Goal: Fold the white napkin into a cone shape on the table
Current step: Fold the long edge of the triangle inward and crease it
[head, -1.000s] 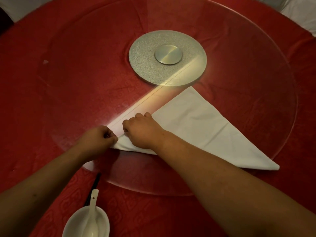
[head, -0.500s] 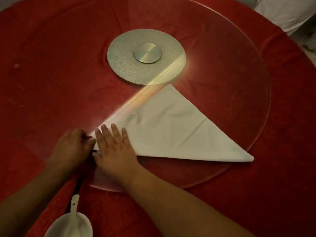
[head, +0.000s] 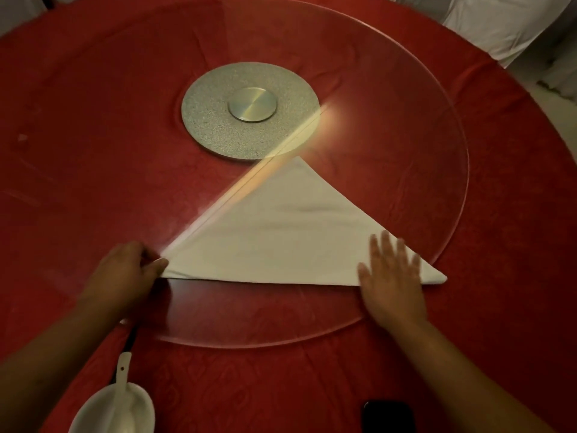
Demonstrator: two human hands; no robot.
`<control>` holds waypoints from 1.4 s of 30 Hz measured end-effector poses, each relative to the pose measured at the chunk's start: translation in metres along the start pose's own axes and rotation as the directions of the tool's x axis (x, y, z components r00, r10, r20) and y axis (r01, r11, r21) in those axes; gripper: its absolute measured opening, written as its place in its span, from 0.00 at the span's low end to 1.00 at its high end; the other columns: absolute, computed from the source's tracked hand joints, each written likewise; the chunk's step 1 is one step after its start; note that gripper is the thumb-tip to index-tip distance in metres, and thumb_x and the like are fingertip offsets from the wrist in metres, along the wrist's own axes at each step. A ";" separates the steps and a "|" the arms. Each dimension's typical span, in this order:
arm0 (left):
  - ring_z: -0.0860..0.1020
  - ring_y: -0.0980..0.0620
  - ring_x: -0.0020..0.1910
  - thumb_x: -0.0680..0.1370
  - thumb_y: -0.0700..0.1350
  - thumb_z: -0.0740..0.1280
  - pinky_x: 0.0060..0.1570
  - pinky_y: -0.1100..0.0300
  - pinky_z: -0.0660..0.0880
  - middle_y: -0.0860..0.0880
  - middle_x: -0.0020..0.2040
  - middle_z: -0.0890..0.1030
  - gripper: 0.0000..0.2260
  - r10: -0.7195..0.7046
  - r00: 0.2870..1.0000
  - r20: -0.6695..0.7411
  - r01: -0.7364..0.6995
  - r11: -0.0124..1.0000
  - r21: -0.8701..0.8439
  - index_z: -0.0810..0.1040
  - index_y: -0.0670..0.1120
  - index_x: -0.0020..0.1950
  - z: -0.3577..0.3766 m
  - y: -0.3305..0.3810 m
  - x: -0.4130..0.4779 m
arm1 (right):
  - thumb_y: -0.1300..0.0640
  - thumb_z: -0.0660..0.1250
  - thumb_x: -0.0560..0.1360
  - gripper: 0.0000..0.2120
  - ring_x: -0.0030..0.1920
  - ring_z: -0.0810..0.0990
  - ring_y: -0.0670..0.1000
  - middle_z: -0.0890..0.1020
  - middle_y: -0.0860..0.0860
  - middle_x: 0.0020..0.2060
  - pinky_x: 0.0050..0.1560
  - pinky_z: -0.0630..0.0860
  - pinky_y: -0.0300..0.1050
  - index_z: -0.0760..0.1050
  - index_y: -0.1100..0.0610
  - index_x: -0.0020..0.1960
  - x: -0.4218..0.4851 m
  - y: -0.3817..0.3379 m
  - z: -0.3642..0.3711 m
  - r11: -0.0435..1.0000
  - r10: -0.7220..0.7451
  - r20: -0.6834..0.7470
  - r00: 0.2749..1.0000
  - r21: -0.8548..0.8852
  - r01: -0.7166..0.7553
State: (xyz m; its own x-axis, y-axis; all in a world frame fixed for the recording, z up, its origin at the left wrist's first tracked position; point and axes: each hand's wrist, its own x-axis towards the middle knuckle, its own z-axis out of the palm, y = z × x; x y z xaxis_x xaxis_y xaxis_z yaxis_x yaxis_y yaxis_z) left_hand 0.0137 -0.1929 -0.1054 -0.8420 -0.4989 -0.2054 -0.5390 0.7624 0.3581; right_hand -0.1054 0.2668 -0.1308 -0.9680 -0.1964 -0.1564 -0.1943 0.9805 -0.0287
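Spanning both hands: napkin (head: 281, 232)

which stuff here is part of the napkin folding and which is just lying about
Part of the job:
white napkin, folded into a triangle
left hand, pinching its left corner
right hand, flat near its right corner
glass turntable under it

Lying about:
white bowl
spoon in the bowl
dark phone

A restaurant dining room: red-clothed round table (head: 93, 89) with glass turntable (head: 406, 120).
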 end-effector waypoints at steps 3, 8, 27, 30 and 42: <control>0.74 0.55 0.39 0.77 0.54 0.73 0.35 0.53 0.71 0.55 0.42 0.74 0.10 0.000 1.000 0.020 0.001 1.000 -0.019 0.74 0.56 0.42 0.003 0.004 -0.002 | 0.42 0.46 0.83 0.31 0.80 0.51 0.63 0.51 0.55 0.82 0.75 0.54 0.71 0.48 0.55 0.82 -0.004 0.042 -0.006 0.988 0.153 -0.002 0.988 0.020 -0.153; 0.75 0.56 0.39 0.77 0.57 0.73 0.35 0.54 0.70 0.53 0.43 0.76 0.10 0.042 0.998 0.050 -0.041 0.999 -0.002 0.76 0.54 0.43 0.005 0.009 -0.006 | 0.43 0.52 0.83 0.33 0.78 0.58 0.65 0.56 0.58 0.80 0.76 0.60 0.64 0.51 0.59 0.81 0.006 0.061 -0.019 0.952 0.266 -0.039 0.963 0.170 -0.256; 0.78 0.57 0.39 0.72 0.62 0.76 0.35 0.58 0.71 0.57 0.41 0.80 0.14 0.099 0.970 0.223 -0.105 0.994 0.016 0.76 0.57 0.43 -0.001 0.025 -0.016 | 0.53 0.69 0.71 0.10 0.46 0.81 0.61 0.82 0.55 0.44 0.45 0.74 0.49 0.79 0.57 0.49 0.038 0.046 -0.059 0.561 0.632 -0.201 0.749 0.785 -0.262; 0.77 0.58 0.38 0.73 0.60 0.76 0.33 0.60 0.68 0.57 0.40 0.80 0.12 0.111 0.969 0.222 -0.109 0.994 -0.022 0.76 0.56 0.42 0.000 0.026 -0.018 | 0.56 0.70 0.72 0.08 0.46 0.77 0.60 0.81 0.57 0.43 0.48 0.72 0.51 0.81 0.58 0.48 0.034 -0.005 -0.067 0.792 0.395 -0.415 0.820 0.606 -0.075; 0.78 0.60 0.42 0.74 0.56 0.77 0.37 0.58 0.72 0.58 0.42 0.82 0.07 0.158 0.961 0.227 -0.132 0.983 -0.128 0.81 0.58 0.43 0.003 0.026 -0.022 | 0.57 0.67 0.73 0.06 0.44 0.75 0.56 0.78 0.52 0.44 0.45 0.75 0.54 0.79 0.54 0.49 -0.024 -0.223 -0.033 0.753 -0.463 -0.361 0.809 0.322 0.574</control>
State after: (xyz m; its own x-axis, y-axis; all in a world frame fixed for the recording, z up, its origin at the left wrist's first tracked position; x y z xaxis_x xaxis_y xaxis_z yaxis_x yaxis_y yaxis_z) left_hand 0.0184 -0.1607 -0.0940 -0.8993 -0.2651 -0.3478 -0.4163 0.7624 0.4955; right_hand -0.0446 0.0528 -0.0881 -0.7510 -0.6138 0.2434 -0.6509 0.6264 -0.4288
